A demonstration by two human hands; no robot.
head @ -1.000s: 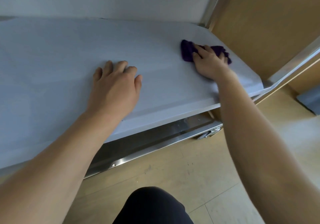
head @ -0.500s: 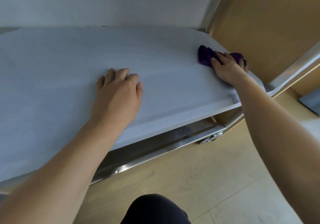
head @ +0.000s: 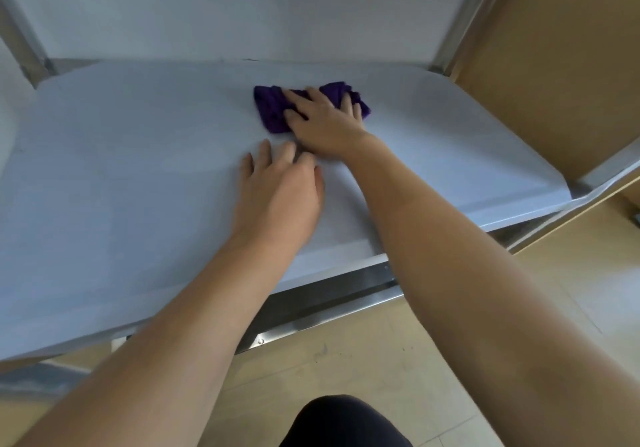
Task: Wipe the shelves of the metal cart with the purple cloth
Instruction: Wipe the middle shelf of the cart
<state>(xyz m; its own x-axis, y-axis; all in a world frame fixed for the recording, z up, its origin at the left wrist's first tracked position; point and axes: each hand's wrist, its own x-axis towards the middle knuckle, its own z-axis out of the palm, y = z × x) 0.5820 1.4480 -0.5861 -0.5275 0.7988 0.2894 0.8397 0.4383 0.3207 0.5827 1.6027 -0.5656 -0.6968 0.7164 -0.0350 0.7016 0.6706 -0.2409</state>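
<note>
The metal cart's upper shelf (head: pixel 121 176) is a wide pale grey surface with rounded corners. A crumpled purple cloth (head: pixel 273 109) lies on it near the back middle. My right hand (head: pixel 325 122) presses flat on the cloth, fingers spread over it. My left hand (head: pixel 280 193) rests palm down on the bare shelf just in front of the right hand, holding nothing. A lower steel shelf edge (head: pixel 325 294) shows beneath the front rim.
Steel cart posts stand at the back left (head: pixel 20 44) and back right (head: pixel 460 34). A wooden panel (head: pixel 554 65) sits close on the right. A white wall is behind the cart. Tan floor (head: pixel 363 360) and my dark knee (head: pixel 343 422) are below.
My right hand has slid the purple cloth from the shelf's right back corner leftward to the middle. My left hand stays flat on the shelf, now close to the right hand.
</note>
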